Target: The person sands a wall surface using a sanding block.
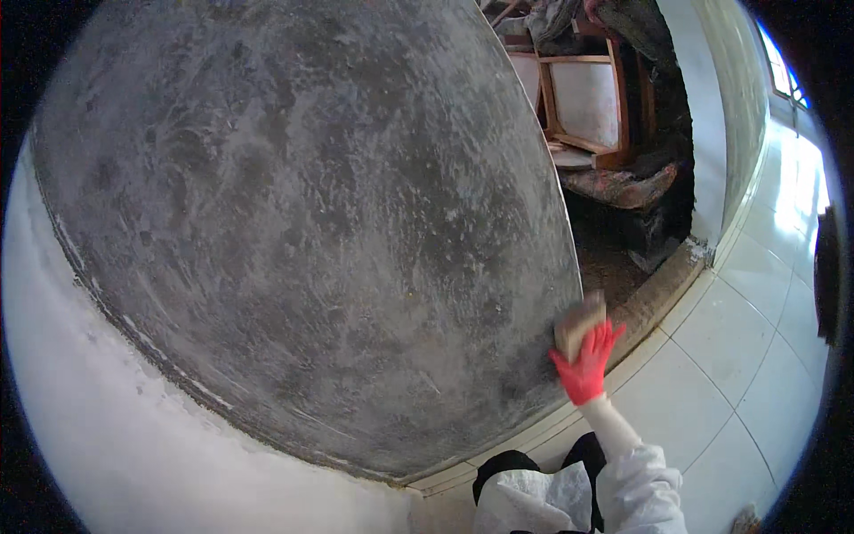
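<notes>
My right hand [589,360], in a red glove, grips a tan block-like object [578,320] at the lower right edge of a large mottled grey plastered surface [329,214]. The block is blurred, so I cannot tell whether it is a brush or a pad. Its top end overlaps the dark opening [623,236] beside the surface's edge. My left hand is not in view. My white sleeve comes in from the lower right, and my knees in black show at the bottom behind white cloth [529,498].
A white wall [116,374] borders the grey surface at lower left. Through the opening show wooden frames with white panels [583,98] and rumpled dark items. A rough sill [667,289] borders white floor tiles [747,347] on the right. A pale wall and bright window [781,67] are farther right.
</notes>
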Action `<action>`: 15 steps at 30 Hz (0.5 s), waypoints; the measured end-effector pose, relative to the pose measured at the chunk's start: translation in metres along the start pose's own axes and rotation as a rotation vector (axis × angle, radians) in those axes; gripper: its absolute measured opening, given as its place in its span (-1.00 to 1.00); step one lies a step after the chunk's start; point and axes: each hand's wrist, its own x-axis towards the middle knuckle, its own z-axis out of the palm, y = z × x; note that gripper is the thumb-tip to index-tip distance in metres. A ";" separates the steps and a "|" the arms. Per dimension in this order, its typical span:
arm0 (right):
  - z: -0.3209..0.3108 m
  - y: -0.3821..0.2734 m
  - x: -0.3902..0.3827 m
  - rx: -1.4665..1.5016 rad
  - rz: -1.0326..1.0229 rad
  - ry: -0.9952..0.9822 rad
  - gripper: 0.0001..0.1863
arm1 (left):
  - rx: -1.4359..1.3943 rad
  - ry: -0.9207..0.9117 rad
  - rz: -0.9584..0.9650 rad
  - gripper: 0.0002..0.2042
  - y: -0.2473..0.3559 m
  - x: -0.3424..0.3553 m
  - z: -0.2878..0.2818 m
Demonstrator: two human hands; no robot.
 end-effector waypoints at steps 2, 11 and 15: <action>-0.009 0.022 -0.023 -0.016 0.053 -0.100 -0.08 | 0.002 -0.031 -0.004 -0.61 0.005 -0.004 0.020; -0.076 -0.110 0.271 0.048 -0.401 0.414 -0.11 | 0.040 -0.013 0.004 -0.58 0.012 -0.007 0.044; -0.077 -0.121 0.295 -0.006 -0.337 0.501 -0.14 | 0.051 -0.018 0.003 -0.57 0.010 -0.003 0.050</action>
